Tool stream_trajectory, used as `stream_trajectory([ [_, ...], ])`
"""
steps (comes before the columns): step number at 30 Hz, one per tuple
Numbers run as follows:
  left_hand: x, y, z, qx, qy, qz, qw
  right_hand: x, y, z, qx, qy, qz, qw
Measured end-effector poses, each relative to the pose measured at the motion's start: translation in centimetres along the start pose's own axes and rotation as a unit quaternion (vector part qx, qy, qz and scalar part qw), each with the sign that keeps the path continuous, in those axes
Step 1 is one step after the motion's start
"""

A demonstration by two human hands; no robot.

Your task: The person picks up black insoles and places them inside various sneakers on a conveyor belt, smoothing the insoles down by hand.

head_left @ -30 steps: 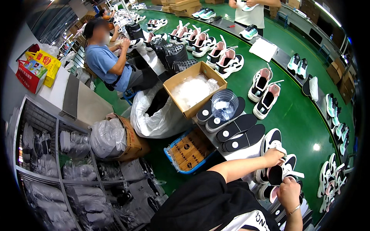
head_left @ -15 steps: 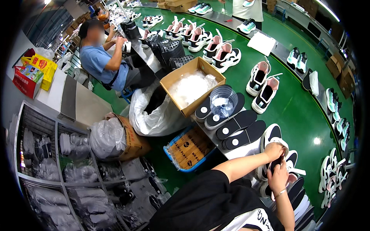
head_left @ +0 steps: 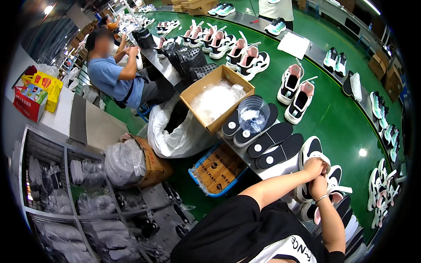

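Head view shows your left hand (head_left: 314, 166) and right hand (head_left: 319, 186) together on a black-and-white sneaker (head_left: 312, 154) at the near edge of the green conveyor belt (head_left: 337, 118). Left grip is closed over the shoe's collar; right grip, just below it, is curled at the opening, though you cannot tell whether it pinches an insole or only the shoe's rim.

By the look of it, you are seating an insole into this sneaker. The next move calls for pressing flat along the inside from heel to toe, steadying the collar with your left hand.

That sneaker's long axis runs away from you up the picture, the toe pointing toward the clear plastic cup (head_left: 253, 114), the heel nearest your hands.

Four black insoles (head_left: 269, 140) lie side by side on the counter (head_left: 280, 168) just left of the sneaker. Beyond them, past the cup, stands an open cardboard box (head_left: 217, 98) of clear plastic bags.
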State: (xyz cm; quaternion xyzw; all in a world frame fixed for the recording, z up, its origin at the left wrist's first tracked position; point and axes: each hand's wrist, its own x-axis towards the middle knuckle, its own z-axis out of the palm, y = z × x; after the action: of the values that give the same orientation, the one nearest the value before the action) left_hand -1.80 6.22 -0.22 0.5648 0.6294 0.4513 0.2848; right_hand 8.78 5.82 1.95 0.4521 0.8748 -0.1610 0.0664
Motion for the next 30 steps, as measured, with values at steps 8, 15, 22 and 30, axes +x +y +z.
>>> stream_trajectory([
  [8,0.0,-0.2,0.5,-0.041,0.005,0.024,0.999,4.3,4.6,3.7,-0.133,-0.282,-0.186,0.932],
  [15,-0.2,-0.1,-0.4,0.009,0.008,0.05,0.999,3.6,2.5,3.7,-0.169,-0.115,-0.081,0.976],
  [22,0.0,0.8,-2.1,0.114,-0.106,0.119,0.981,1.5,-1.1,-0.5,-0.239,-0.212,-0.054,0.946],
  [30,1.3,0.7,-3.7,-0.189,-0.123,-0.137,0.964,-2.3,-3.2,-4.7,-0.037,-0.307,0.023,0.951],
])
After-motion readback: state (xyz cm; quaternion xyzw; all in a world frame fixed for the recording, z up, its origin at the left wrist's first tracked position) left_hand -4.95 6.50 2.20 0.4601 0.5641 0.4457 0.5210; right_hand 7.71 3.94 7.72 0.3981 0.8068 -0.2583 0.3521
